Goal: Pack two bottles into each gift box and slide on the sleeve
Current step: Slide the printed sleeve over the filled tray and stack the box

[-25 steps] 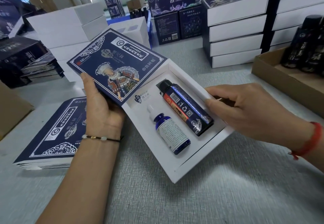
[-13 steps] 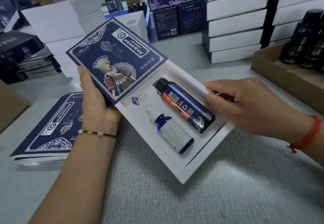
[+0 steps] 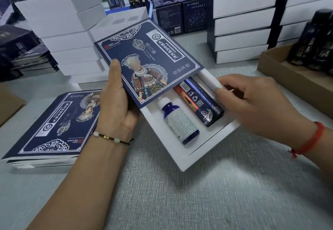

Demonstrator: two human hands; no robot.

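Note:
A white gift box (image 3: 203, 147) lies tilted above the grey table, with two bottles in its insert: a small blue dropper bottle (image 3: 179, 121) with a white label and a longer dark bottle (image 3: 200, 102) with a red stripe. A navy printed sleeve (image 3: 146, 62) covers the box's far half and hides the bottle tops. My left hand (image 3: 115, 102) grips the sleeve's left edge, thumb on top. My right hand (image 3: 252, 103) holds the box's right wall, fingers curled over the rim.
A stack of flat navy sleeves (image 3: 54, 127) lies at the left under my left forearm. White boxes (image 3: 241, 29) are piled at the back and back left. A cardboard tray (image 3: 288, 78) with dark bottles stands at the right. Dark printed cartons (image 3: 178, 19) stand behind.
The sleeve has slid down over the box's far end, now covering about half of it and the bottle tops. Both hands kept their hold.

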